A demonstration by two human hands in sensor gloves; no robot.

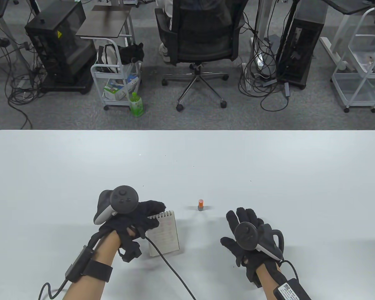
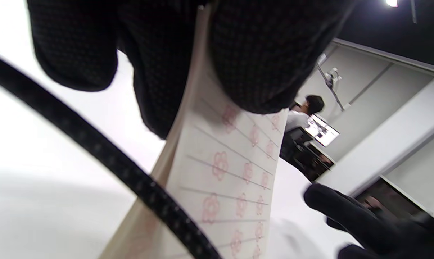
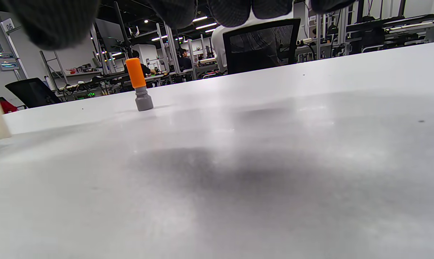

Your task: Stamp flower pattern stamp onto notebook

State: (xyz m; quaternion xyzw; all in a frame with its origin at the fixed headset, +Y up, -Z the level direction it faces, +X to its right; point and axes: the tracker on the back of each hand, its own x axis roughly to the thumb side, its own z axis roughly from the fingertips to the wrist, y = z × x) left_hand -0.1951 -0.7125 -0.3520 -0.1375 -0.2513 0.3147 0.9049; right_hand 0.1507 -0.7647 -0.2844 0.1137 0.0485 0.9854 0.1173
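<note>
A small spiral notebook [image 1: 166, 232] lies on the white table [image 1: 187, 162] near the front. My left hand [image 1: 148, 217] grips it at its upper left corner. In the left wrist view the fingers [image 2: 267, 54] pinch a lined page [image 2: 224, 172] that bears several pink flower prints. The stamp [image 1: 200, 204], orange on top with a grey base, stands upright just right of the notebook, with nothing touching it. It also shows in the right wrist view [image 3: 139, 84]. My right hand [image 1: 232, 226] is open with fingers spread, right of the stamp and apart from it.
A black cable [image 1: 168, 265] runs from the left glove across the notebook's lower left corner toward the table's front edge. An office chair [image 1: 200, 40], carts and computer towers stand on the floor beyond the table's far edge.
</note>
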